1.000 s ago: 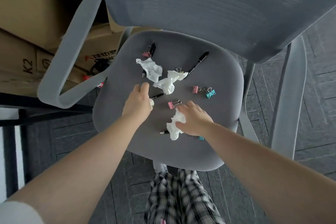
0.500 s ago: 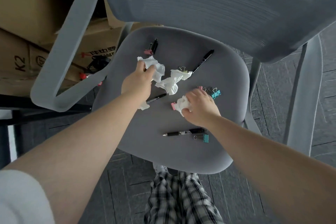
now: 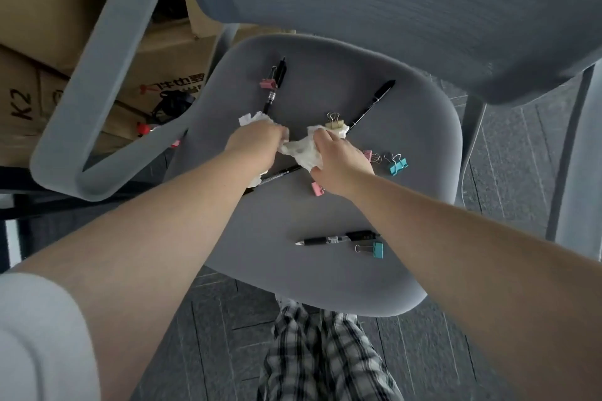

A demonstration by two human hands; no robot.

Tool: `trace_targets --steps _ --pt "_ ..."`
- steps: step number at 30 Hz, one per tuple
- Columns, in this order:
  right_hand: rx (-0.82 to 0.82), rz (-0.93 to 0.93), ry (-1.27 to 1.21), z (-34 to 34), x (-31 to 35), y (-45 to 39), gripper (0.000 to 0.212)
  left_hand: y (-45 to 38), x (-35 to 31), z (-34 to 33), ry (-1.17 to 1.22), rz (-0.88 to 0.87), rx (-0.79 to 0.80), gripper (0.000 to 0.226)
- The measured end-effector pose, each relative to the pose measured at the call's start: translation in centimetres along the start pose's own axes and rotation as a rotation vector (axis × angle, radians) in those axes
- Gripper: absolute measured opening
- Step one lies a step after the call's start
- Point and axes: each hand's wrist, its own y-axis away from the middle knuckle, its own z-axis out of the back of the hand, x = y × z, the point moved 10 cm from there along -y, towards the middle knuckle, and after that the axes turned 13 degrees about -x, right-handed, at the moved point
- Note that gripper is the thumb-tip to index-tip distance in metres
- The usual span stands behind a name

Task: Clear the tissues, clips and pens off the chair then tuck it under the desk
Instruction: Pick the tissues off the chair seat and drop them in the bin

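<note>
The grey chair seat serves as the holder here, and tissues, clips and pens are scattered on it. The left hand is clenched on a crumpled tissue that sticks out beyond its fingers. The right hand is closed on a second tissue bunched between the two hands.

Just beyond the right fingers a beige clip is seen, touching the tissue, with a thin black pen slanting away behind it. Beyond the left fingers a black pen lies with a pink clip against it. A marker is partly covered by the left wrist. To the right of the right hand a pink clip and a teal clip lie close together; another pink clip is tucked under the wrist. Nearer the body, a pen and a teal clip lie beside each other.

Cardboard boxes are stacked left of the armrest.
</note>
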Motion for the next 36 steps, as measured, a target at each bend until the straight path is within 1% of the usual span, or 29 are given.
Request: trace_targets --steps 2,4,7,10,13,17,20,22,24,27,32,36 --pt "-0.005 0.000 0.020 -0.3 0.0 0.1 0.033 1.5 0.0 1.3 0.043 -0.073 -0.186 0.025" --pt "-0.027 0.009 0.026 -0.1 -0.1 0.3 0.035 2.5 0.2 2.6 0.061 -0.096 -0.297 0.017" --pt "-0.053 -0.007 0.021 0.7 -0.6 0.6 0.045 3.2 0.3 3.8 0.030 -0.079 -0.345 0.021" --pt "-0.074 -0.017 0.050 1.9 -1.0 0.8 0.040 4.4 1.2 4.8 0.017 -0.037 -0.377 0.017" --pt "-0.070 -0.014 0.059 3.1 -0.7 1.1 0.036 6.0 2.0 5.8 0.032 0.004 -0.389 0.017" --pt "-0.080 0.028 0.070 4.1 1.1 1.7 0.029 9.2 3.0 6.0 0.114 0.074 -0.366 0.014" --pt "-0.039 0.076 0.090 3.6 3.0 2.5 0.029 12.5 4.3 5.3 0.122 0.137 -0.333 0.020" --pt "-0.011 0.131 0.120 2.9 4.4 3.3 0.029 14.9 5.4 3.9 0.137 0.184 -0.280 0.025" --pt "0.010 0.182 0.143 2.2 5.9 4.3 0.028 17.3 6.6 1.9 0.151 0.231 -0.212 0.024" --pt "0.057 0.258 0.177 0.8 8.2 6.4 0.028 21.8 8.4 -1.0 0.193 0.345 -0.156 0.027" --pt "0.123 0.374 0.262 -1.9 11.3 11.4 0.024 30.6 9.5 -4.9 0.263 0.486 -0.145 0.027" --pt "0.174 0.491 0.308 -4.8 14.3 17.6 0.028 38.7 9.3 -8.3 0.294 0.579 -0.166 0.022"
